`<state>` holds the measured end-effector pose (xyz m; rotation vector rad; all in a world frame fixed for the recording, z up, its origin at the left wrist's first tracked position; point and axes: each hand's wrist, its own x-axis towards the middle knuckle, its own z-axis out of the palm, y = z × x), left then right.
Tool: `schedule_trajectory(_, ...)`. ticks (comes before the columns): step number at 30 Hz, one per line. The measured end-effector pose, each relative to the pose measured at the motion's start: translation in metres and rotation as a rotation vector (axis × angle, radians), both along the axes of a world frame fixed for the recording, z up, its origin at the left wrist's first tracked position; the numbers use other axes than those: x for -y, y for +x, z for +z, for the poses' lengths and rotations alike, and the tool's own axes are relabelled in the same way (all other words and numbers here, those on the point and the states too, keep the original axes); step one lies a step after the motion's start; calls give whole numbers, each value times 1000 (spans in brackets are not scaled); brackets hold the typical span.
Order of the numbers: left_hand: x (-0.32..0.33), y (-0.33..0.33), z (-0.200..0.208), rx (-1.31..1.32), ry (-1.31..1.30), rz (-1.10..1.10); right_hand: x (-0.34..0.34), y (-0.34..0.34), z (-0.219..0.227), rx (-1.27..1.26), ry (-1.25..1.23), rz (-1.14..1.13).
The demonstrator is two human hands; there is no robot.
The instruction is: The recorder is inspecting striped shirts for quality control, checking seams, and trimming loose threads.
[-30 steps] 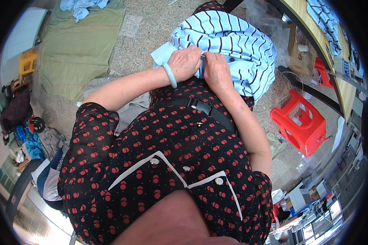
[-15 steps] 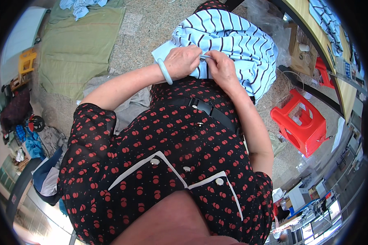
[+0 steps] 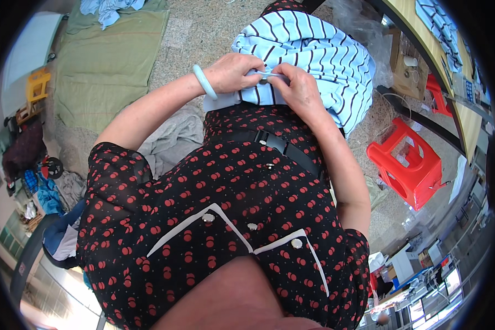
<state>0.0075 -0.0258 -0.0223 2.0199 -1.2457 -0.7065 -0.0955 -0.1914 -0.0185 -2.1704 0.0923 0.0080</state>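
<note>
Light-blue garment with dark stripes (image 3: 335, 69) bunched over person's lap, upper middle of head view. Left hand (image 3: 234, 72), pale bracelet (image 3: 203, 82) at wrist, pinches garment's edge between thumb and fingers. Right hand (image 3: 301, 92) pinches same edge just beside; short strip of fabric spans both sets of fingertips. Small dark spot under strip, too small to identify. Red stool (image 3: 430, 168) on floor to right, near table (image 3: 469, 137). Grey cloth (image 3: 173, 135) near left forearm; green cloth (image 3: 104, 71) spread farther left.
</note>
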Motion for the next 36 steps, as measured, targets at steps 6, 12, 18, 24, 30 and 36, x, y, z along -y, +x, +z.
schedule_trajectory(6,1,-4,-4,-239,190,117,11,-9,2,-21,-178,127)
schedule_trajectory(12,4,3,-2,-297,205,104,29,-21,14,70,-330,157)
schedule_trajectory(18,42,-4,2,120,132,-29,32,-33,17,62,-389,134)
schedule_trajectory(24,75,-11,1,166,335,-171,27,-37,8,21,-343,112)
schedule_trajectory(30,70,-7,-5,93,234,-165,24,-37,4,73,-330,114)
schedule_trajectory(36,68,2,-5,-127,202,-104,20,-32,-2,163,-347,69)
